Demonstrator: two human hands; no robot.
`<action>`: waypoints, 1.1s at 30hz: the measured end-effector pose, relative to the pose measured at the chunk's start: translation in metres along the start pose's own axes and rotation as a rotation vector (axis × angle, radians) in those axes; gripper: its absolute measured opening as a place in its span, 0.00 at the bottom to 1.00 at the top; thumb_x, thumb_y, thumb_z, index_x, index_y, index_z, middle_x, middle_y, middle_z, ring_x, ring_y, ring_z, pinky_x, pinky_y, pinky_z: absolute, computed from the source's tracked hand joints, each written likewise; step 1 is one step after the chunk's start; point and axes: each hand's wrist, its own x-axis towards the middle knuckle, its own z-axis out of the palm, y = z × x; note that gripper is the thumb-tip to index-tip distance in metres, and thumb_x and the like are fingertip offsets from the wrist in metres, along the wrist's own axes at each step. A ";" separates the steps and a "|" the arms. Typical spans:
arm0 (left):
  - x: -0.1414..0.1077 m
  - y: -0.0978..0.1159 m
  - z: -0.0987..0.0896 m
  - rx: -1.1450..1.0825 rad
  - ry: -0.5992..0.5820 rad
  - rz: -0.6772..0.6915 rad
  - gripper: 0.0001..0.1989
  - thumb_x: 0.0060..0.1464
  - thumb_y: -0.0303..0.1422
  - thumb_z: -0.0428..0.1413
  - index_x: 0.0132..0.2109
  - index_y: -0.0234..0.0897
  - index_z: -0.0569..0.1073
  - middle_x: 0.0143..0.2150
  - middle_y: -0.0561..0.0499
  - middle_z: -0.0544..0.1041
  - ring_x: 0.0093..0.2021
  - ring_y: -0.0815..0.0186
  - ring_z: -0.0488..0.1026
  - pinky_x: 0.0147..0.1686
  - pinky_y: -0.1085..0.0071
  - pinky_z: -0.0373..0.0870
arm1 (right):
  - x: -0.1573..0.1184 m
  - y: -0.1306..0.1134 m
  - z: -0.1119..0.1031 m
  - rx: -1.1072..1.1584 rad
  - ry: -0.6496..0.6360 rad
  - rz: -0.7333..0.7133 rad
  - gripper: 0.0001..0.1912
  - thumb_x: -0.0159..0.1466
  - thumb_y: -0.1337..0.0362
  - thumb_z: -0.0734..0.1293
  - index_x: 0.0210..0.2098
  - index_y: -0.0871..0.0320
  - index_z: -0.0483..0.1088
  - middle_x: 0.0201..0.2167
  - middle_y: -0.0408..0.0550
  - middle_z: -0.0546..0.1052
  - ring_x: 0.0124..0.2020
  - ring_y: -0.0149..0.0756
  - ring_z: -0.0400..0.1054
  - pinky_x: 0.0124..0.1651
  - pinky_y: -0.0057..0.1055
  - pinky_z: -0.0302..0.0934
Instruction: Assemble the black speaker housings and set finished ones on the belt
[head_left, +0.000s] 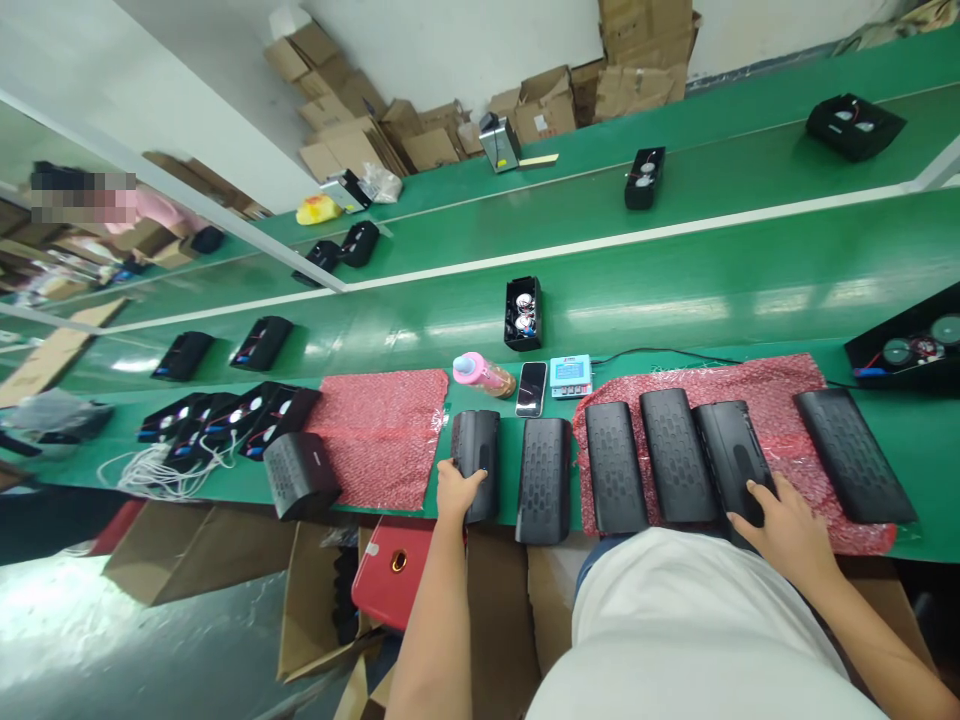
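Observation:
My left hand [459, 490] grips the lower part of a black speaker case [475, 445], thumb and fingers on its two sides. To the right, my right hand [784, 525] rests on another black case [731, 450], its thumb and fingers around the lower end. Between my hands lie a perforated case [543, 480] on the green bench and two more, a case [616, 465] and a case [677, 455], on red bubble wrap [795, 375]. One further case [855, 455] lies beyond my right hand.
A pink bottle [484, 374], phone [531, 389] and blue device [571, 376] stand behind the cases. Open speaker housings [523, 313] sit on the green conveyor [427, 300]. White cables [169, 470] lie left. Below are a red stool [390, 575] and cartons. A person is far left.

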 end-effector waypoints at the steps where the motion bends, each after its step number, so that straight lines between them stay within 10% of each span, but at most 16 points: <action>1: -0.005 0.006 0.002 0.025 0.018 -0.002 0.33 0.47 0.42 0.58 0.55 0.30 0.56 0.55 0.34 0.66 0.57 0.48 0.65 0.54 0.55 0.63 | -0.001 -0.002 0.002 0.004 0.020 0.006 0.25 0.64 0.53 0.62 0.55 0.61 0.65 0.60 0.67 0.58 0.57 0.59 0.59 0.46 0.53 0.64; 9: -0.045 0.055 0.026 0.155 0.167 -0.026 0.31 0.52 0.44 0.53 0.57 0.28 0.59 0.60 0.29 0.60 0.61 0.41 0.57 0.55 0.43 0.57 | -0.007 -0.012 0.021 0.025 0.136 -0.034 0.30 0.61 0.59 0.65 0.57 0.72 0.58 0.60 0.76 0.54 0.57 0.64 0.55 0.49 0.47 0.61; 19: -0.079 0.115 0.008 0.037 0.097 0.053 0.26 0.53 0.36 0.51 0.56 0.27 0.59 0.58 0.27 0.62 0.62 0.42 0.57 0.56 0.39 0.54 | -0.004 -0.002 0.025 0.158 0.135 -0.046 0.36 0.58 0.58 0.68 0.60 0.69 0.54 0.59 0.72 0.55 0.57 0.62 0.54 0.50 0.47 0.58; 24: -0.179 0.215 0.066 -0.119 -0.103 0.434 0.23 0.56 0.36 0.48 0.58 0.38 0.60 0.60 0.43 0.64 0.62 0.63 0.60 0.62 0.67 0.57 | 0.007 0.006 0.016 0.281 0.064 -0.027 0.48 0.55 0.57 0.71 0.66 0.61 0.43 0.59 0.70 0.54 0.55 0.61 0.57 0.52 0.47 0.56; 26: -0.217 0.250 0.095 -0.301 -0.357 0.566 0.30 0.54 0.35 0.50 0.63 0.35 0.54 0.65 0.38 0.58 0.66 0.59 0.54 0.65 0.62 0.53 | 0.012 0.010 0.012 0.364 -0.027 -0.006 0.51 0.54 0.57 0.72 0.67 0.61 0.40 0.58 0.72 0.53 0.54 0.60 0.60 0.50 0.46 0.58; 29: -0.249 0.282 0.121 -0.364 -0.545 0.509 0.39 0.52 0.35 0.53 0.66 0.27 0.46 0.68 0.31 0.47 0.70 0.53 0.39 0.68 0.54 0.39 | 0.017 0.016 0.008 0.455 -0.139 0.015 0.56 0.52 0.57 0.74 0.67 0.59 0.36 0.58 0.72 0.53 0.54 0.61 0.62 0.49 0.46 0.59; 33: -0.251 0.288 0.121 -0.243 -0.502 0.430 0.43 0.51 0.35 0.55 0.66 0.23 0.43 0.69 0.29 0.43 0.70 0.51 0.34 0.68 0.56 0.38 | 0.020 0.024 0.005 0.510 -0.167 -0.005 0.57 0.51 0.57 0.74 0.68 0.57 0.34 0.60 0.71 0.50 0.57 0.61 0.58 0.51 0.46 0.57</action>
